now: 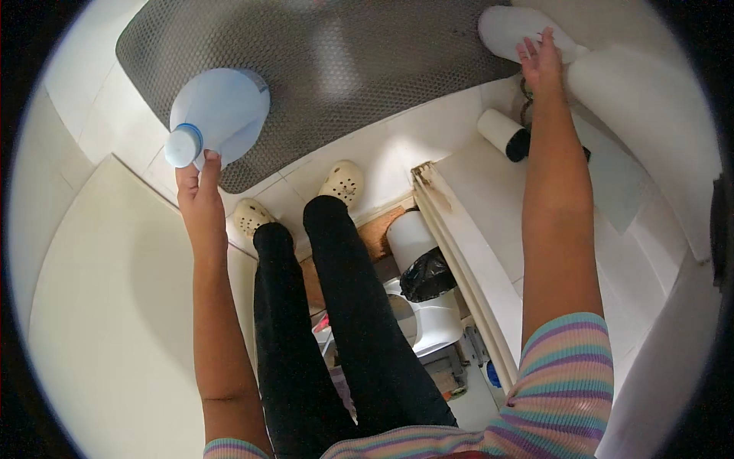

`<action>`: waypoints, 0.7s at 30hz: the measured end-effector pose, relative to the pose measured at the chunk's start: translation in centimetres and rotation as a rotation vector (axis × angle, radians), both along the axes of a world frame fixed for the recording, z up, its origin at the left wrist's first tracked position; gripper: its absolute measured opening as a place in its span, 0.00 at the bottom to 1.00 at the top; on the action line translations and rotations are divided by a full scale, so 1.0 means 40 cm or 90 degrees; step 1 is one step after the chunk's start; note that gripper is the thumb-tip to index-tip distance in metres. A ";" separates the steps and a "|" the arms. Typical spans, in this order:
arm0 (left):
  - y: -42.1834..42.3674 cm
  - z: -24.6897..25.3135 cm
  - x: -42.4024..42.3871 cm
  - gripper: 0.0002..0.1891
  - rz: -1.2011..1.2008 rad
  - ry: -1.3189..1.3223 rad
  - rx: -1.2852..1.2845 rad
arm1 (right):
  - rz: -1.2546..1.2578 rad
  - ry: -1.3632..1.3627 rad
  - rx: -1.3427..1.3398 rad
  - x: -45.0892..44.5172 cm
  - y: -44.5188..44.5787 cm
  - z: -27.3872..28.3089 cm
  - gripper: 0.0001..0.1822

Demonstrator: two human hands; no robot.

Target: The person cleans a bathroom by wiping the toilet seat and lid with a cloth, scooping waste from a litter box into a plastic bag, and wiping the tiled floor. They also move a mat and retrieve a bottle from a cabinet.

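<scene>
My left hand (200, 195) grips a large translucent bluish plastic jug (229, 109) near its neck. The jug tilts, with its white cap (183, 146) towards the lower left, and it hangs over a grey honeycomb-textured mat (373, 74). How full it is, I cannot tell. On the far right, my right hand (539, 63) has its fingers spread and nothing visible in them. Just behind those fingers is a smooth white rounded object (507, 28); whether they touch it is unclear.
Cream clogs (343, 182) are on my feet on pale tiles. A white cylinder with a black end (496, 129) lies by my right forearm. Below are a white bin (410, 235), a black plastic bag (427, 275) and a white container (438, 324). A pale panel (114, 275) stands left.
</scene>
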State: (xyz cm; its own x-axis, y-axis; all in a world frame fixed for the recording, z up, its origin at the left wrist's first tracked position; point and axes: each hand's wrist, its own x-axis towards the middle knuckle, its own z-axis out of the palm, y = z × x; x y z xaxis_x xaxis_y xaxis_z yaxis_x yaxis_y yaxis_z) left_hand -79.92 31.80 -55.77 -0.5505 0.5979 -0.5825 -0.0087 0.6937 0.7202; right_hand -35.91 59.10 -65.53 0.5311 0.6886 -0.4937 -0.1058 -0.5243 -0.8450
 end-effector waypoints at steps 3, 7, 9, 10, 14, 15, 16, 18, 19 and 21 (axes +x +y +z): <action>-0.020 0.021 -0.028 0.17 0.017 -0.011 -0.031 | -0.027 -0.009 -0.002 0.009 -0.019 -0.022 0.22; -0.080 0.057 -0.062 0.21 0.073 0.001 -0.059 | -0.054 -0.071 -0.105 -0.096 -0.202 0.023 0.18; -0.102 0.085 -0.071 0.20 0.079 -0.022 -0.047 | -0.072 -0.034 0.009 -0.120 -0.304 0.077 0.13; -0.120 0.099 -0.075 0.21 0.081 -0.033 -0.061 | -0.039 -0.028 0.001 -0.142 -0.343 0.123 0.13; -0.177 0.165 -0.072 0.21 0.046 -0.072 -0.097 | 0.098 0.015 -0.048 -0.192 -0.515 0.281 0.12; -0.195 0.189 -0.067 0.22 0.015 -0.070 -0.132 | 0.140 0.036 -0.066 -0.197 -0.567 0.322 0.12; -0.205 0.207 -0.064 0.22 -0.017 -0.065 -0.159 | 0.192 0.040 -0.068 -0.208 -0.609 0.360 0.14; -0.257 0.213 -0.065 0.23 -0.073 -0.051 -0.143 | 0.195 0.038 -0.132 -0.257 -0.705 0.460 0.15; -0.248 0.241 -0.057 0.22 -0.119 -0.045 -0.159 | 0.195 0.030 -0.160 -0.269 -0.739 0.505 0.15; -0.246 0.313 -0.035 0.22 -0.210 -0.032 -0.199 | 0.257 -0.014 -0.199 -0.248 -0.831 0.531 0.18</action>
State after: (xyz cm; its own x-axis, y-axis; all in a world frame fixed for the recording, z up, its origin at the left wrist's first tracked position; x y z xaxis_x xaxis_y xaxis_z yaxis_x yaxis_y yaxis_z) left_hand -81.33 21.95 -43.27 -0.3270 0.5274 -0.7842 0.2198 0.8495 0.4796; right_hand -45.83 25.88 -44.30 0.2655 0.6627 -0.7003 0.1738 -0.7473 -0.6413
